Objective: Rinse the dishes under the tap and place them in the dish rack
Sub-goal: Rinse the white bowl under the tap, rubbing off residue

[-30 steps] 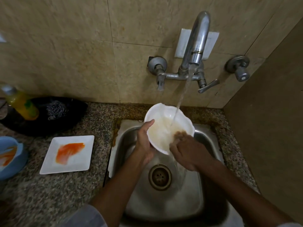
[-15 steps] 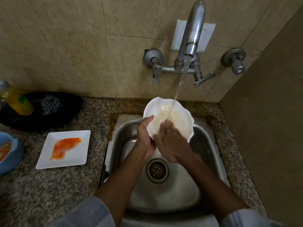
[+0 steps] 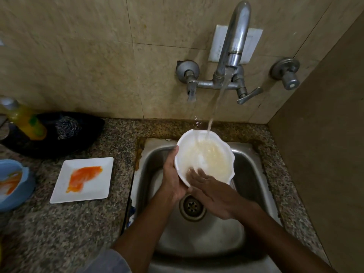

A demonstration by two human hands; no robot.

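A white bowl with a wavy rim is held tilted over the steel sink, under the stream of water running from the wall tap. The water lands in the bowl's far side and pools cloudy inside it. The left hand grips the bowl's left rim, thumb on the edge and fingers curled beneath. The right hand lies flat and released, its straight fingers pressed on the bowl's inner near wall; the fingertips are blurred. The drain shows just below both hands.

On the granite counter left of the sink sits a square white plate smeared with orange sauce. Further left, at the frame edge, a blue bowl carries the same orange stain. Behind them, near the wall, a black dish holds a steel scrubber, and a yellow bottle stands just beside it.
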